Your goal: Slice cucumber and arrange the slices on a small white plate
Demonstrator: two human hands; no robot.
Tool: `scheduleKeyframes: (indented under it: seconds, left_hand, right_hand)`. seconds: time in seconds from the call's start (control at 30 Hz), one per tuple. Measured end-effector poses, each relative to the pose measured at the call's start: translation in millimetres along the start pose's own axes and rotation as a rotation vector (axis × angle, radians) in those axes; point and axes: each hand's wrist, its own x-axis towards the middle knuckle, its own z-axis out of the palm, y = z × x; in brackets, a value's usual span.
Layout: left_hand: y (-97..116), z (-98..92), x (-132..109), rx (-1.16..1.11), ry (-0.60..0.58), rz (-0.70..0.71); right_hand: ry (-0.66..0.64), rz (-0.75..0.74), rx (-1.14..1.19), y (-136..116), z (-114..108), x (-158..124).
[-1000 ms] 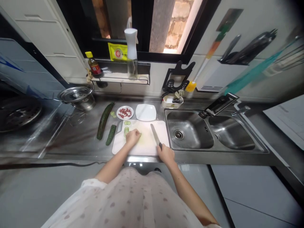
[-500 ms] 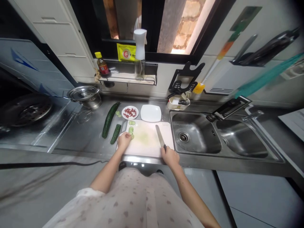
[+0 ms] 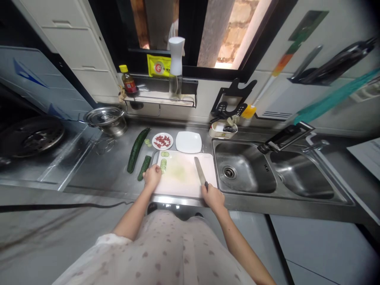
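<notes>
My right hand (image 3: 213, 196) is closed around the dark handle of a kitchen knife (image 3: 200, 169). Its blade lies over the right part of a white cutting board (image 3: 184, 188), pointing away from me. At the board's left edge, my left hand (image 3: 152, 177) has its fingers curled in; whether anything is between them is hidden. Right beside its fingertips, cucumber slices (image 3: 163, 165) overlap in a short row. A few more slices (image 3: 165, 154) lie farther back on the board. Left of the board rest a cut cucumber piece (image 3: 144, 168) and a long whole cucumber (image 3: 138, 150).
Behind the board stand a plate of chopped red pieces (image 3: 162, 148) and a white square plate (image 3: 188, 141). A double sink (image 3: 245, 168) borders the right side. A lidded steel pot (image 3: 105, 120) stands at the back left. A shelf (image 3: 160, 99) with bottles hangs above.
My left hand has shifted slightly left. The slice that was at its fingertips now sits in line with the row on the board. The right hand and knife have stayed put.
</notes>
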Motion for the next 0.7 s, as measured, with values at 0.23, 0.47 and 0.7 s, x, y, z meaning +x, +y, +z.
scheduleKeyframes:
  seconds: [0.23,0.47,0.7]
  left_hand:
    - [6,-7.8,0,0.075,-0.047,-0.003]
    - [7,-8.8,3,0.085,-0.050,-0.009]
    - [27,-9.4,31,0.024,-0.004,-0.004]
  right_hand:
    - [-0.001,0.004,-0.003,1,1,1]
    - [-0.002,0.006,0.008,3,2,3]
    - [-0.001,-0.001,0.000,2,0,2]
